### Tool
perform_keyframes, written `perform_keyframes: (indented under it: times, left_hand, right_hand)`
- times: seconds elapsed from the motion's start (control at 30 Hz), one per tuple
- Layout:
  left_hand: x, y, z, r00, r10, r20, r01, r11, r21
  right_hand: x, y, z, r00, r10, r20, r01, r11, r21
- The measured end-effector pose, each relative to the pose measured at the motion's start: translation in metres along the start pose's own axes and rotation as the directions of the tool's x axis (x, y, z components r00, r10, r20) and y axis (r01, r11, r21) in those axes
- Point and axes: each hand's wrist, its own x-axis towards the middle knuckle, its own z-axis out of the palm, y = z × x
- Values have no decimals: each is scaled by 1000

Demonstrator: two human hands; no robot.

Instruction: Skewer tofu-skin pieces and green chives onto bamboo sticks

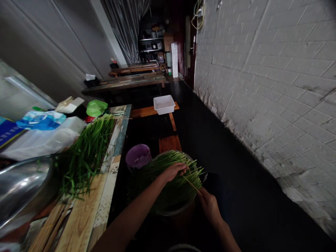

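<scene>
A round basin (176, 212) in front of me is heaped with green chives (170, 190), their pale cut ends pointing to the right. My left hand (175, 171) is over the heap, its fingers pinched together near the cut ends; what lies between them is too small to tell. My right hand (209, 205) is at the basin's right edge, closed on a thin bamboo skewer (192, 184). The skewer slants up and left from the right hand, with its tip just below the left fingers.
On the wooden table (101, 196) at left lie more chives (86, 150), a steel bowl (26, 185) and a green bag (96, 108). A purple bucket (138, 155) stands beyond the basin. A white tray (164, 104) sits on a bench (143, 112). A brick wall (275, 87) runs along the right.
</scene>
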Motion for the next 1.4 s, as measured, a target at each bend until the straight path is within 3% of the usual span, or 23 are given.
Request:
perform_keyframes:
  times: [0.43,0.63,1.0,1.17,1.3,1.4]
  left_hand:
    - [-7,8,0,1000,25,-10,-25,1000,-2]
    - [-8,11,-1,1000,26,-8,-26,1000,15]
    - [-11,16,-4,992,24,125,-44,986,160]
    - [-10,8,-6,978,19,208,-98,921,376]
    - [-9,16,-10,971,89,222,-188,858,479]
    - [-14,29,-15,958,0,285,-123,901,415]
  right_hand:
    - [0,-11,-1,998,42,-35,-39,995,89]
    - [1,-15,-3,1000,8,-21,-8,1000,6]
    - [0,-9,-3,1000,-7,-31,8,1000,20]
    - [8,-4,0,999,-27,-39,29,998,51]
    - [17,-15,-4,999,-6,-33,10,990,138]
    - [25,-31,-16,999,-31,15,27,979,203]
